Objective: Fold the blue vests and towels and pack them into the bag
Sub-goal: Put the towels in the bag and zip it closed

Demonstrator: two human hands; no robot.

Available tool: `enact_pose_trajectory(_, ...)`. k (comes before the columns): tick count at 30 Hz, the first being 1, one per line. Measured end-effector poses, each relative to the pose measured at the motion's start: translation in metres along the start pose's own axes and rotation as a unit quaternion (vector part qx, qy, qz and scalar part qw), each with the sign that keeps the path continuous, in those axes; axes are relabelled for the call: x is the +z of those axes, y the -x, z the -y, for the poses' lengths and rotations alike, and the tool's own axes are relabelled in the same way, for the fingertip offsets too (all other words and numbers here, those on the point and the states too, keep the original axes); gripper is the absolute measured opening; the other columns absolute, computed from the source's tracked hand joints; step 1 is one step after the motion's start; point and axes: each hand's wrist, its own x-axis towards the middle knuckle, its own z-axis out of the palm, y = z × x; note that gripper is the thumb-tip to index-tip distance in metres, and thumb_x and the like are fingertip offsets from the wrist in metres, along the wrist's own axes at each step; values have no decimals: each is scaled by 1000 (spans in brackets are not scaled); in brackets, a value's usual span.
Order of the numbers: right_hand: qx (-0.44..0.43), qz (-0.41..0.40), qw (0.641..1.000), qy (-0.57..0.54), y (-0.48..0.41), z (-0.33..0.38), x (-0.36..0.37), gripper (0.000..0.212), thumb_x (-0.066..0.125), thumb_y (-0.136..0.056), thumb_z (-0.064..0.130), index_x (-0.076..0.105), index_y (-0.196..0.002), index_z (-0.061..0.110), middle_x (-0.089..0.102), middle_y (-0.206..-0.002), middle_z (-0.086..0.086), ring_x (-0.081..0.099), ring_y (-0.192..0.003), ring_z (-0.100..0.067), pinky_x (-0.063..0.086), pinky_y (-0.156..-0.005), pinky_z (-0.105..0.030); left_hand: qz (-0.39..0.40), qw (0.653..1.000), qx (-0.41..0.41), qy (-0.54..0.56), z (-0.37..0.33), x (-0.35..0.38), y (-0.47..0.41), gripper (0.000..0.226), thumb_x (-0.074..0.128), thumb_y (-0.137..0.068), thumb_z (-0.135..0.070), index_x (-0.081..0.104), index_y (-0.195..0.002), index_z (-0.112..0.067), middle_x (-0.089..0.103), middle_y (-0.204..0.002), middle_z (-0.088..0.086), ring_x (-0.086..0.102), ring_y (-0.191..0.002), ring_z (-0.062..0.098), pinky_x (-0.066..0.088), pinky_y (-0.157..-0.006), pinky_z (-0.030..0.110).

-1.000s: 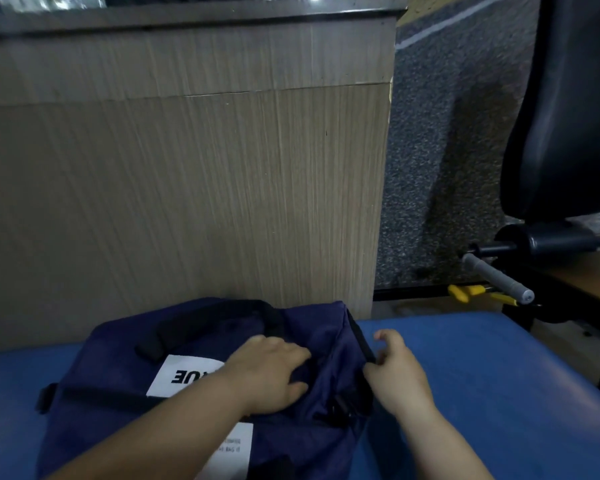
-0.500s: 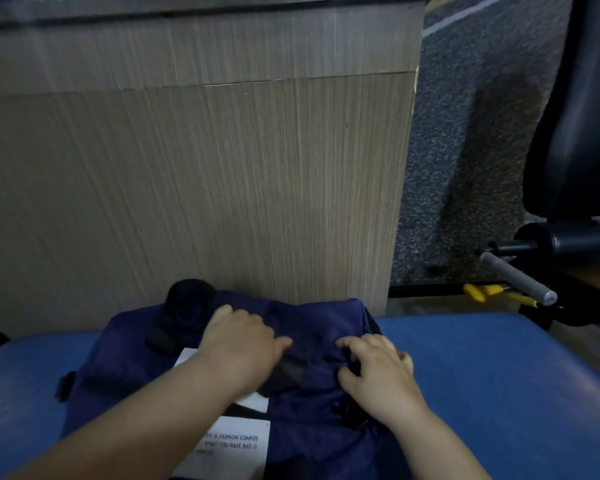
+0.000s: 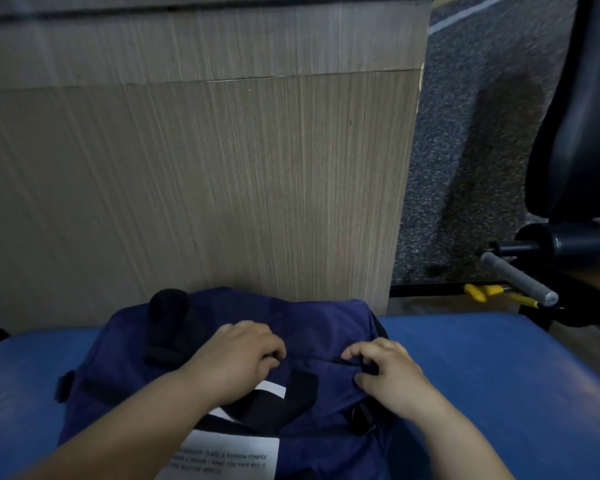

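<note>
A dark navy bag (image 3: 312, 320) with black straps and a white printed label (image 3: 229, 455) lies on the blue padded surface (image 3: 482, 375) right in front of me. My left hand (image 3: 236, 358) rests on the bag's top with its fingers curled into the fabric beside a black strap (image 3: 291, 393). My right hand (image 3: 385, 372) pinches the bag's fabric along its top seam near the right end. No vests or towels are in sight; the bag's inside is hidden.
A wood-grain cabinet panel (image 3: 194, 174) rises directly behind the bag. To the right are grey carpet (image 3: 465, 150), a black chair (image 3: 579, 116) with a grey lever (image 3: 516, 278), and a yellow-handled tool (image 3: 482, 292) on the floor.
Both hands shifted onto the bag's top seam. My right hand came from the bag's right end onto the top, and my left hand slid right; the bag's flap was pulled forward.
</note>
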Motion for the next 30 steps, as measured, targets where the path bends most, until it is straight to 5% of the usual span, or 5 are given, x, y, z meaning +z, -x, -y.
enact_pose_trajectory(5, -9, 13, 1000, 4, 0, -6, 3, 27, 61, -85, 21, 54, -82, 47, 44, -96, 20, 34, -107, -5, 36, -103, -35, -20, 1000, 1, 4, -5, 7, 12, 23, 48, -96, -49, 56, -114, -38, 54, -110, -19, 44, -109, 2, 28, -98, 22)
enact_pose_trajectory(12, -17, 37, 999, 20, 1, -11, 4, 27, 61, -87, 19, 48, -80, 42, 42, -102, 20, 33, -111, -7, 35, -102, -30, -65, 997, 22, 31, -8, 12, 24, 29, 45, -87, -62, 59, -90, -37, 46, -77, -20, 43, -87, -2, 33, -92, 20)
enact_pose_trajectory(15, -24, 29, 999, 14, 2, -11, 5, 29, 62, -87, 15, 49, -78, 40, 43, -102, 17, 33, -109, -6, 35, -97, -24, -65, 997, 33, 33, -8, 14, 25, 43, 32, -79, -67, 61, -88, -37, 53, -86, -20, 46, -88, 0, 36, -91, 23)
enact_pose_trajectory(21, -43, 15, 999, -3, -1, -16, 8, 45, 60, -84, 4, 53, -66, 45, 47, -96, 14, 34, -107, -4, 28, -84, -3, -46, 998, 36, 28, -10, 15, 26, 57, 21, -78, -65, 54, -120, -44, 53, -112, -24, 45, -105, 1, 29, -97, 23)
enact_pose_trajectory(30, -51, -38, 995, -76, -1, -23, 8, 57, 65, -73, -5, 59, -61, 51, 54, -81, 9, 45, -96, 1, 33, -77, -4, 25, 994, 106, 29, -56, 20, 13, 21, 52, -94, -42, 62, -99, -24, 59, -103, -5, 48, -103, 13, 37, -92, 27)
